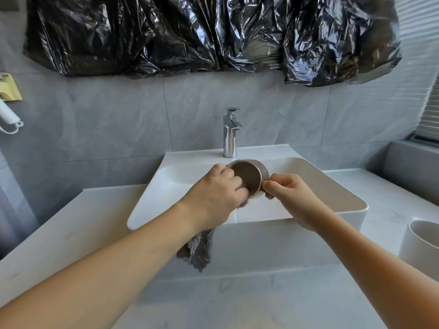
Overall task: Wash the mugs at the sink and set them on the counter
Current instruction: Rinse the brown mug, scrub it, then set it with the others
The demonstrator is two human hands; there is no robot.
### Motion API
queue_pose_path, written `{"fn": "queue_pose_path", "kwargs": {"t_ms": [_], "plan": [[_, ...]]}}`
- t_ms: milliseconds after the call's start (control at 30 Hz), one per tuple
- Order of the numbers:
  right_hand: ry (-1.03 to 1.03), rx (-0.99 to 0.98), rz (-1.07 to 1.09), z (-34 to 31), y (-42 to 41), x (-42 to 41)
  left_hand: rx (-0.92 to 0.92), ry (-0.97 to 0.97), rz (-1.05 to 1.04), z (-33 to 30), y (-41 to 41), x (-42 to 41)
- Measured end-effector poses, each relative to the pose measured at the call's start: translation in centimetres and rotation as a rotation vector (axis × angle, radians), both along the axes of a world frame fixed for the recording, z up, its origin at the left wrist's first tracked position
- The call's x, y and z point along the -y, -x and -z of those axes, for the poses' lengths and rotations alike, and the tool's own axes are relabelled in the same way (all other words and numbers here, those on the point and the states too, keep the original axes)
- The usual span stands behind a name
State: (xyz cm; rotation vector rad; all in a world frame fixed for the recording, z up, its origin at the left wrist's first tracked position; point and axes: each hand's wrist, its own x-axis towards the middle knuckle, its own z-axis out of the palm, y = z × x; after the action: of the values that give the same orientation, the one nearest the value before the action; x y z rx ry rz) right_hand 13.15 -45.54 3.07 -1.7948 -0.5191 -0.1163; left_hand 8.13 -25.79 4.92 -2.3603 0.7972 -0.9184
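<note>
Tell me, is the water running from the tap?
Off. No water shows below the tap, and the mug is tipped sideways over the sink.

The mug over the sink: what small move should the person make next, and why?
Probably rub the grey cloth around inside the mug. The left hand holds the cloth at the mug's open mouth, while the right hand pinches the mug's side, keeping it tilted over the sink. No water is visibly running from the faucet, so wiping seems to come before rinsing.
</note>
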Motion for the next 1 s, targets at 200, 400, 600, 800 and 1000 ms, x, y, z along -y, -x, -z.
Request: {"fn": "queue_pose_path", "kwargs": {"t_ms": [200, 400, 600, 800, 1000], "plan": [[-0.199, -0.142, -0.146, -0.4, -1.0, 0.2, 0.132, -0.02, 0.112, -0.3, 0.5, -0.2], [0.018, -0.28, -0.364, -1.2, -2.9, 0.8, 0.135, -0.042, 0.148, -0.2, 0.3, 0.0], [-0.046, -0.227, -0.245, -0.4, -3.6, 0.8, -0.197, 0.061, 0.013, -0.8, -0.4, 1.3], [-0.161, -0.242, -0.215, -0.8, -3.7, 1.3, -0.091, 0.618, -0.058, -2.8, -0.2, 2.4], [-0.201, -0.198, -0.227, -0.7, -3.4, 1.6, -0.208, 0.131, -0.177, -0.4, 0.3, 3.7]]}}
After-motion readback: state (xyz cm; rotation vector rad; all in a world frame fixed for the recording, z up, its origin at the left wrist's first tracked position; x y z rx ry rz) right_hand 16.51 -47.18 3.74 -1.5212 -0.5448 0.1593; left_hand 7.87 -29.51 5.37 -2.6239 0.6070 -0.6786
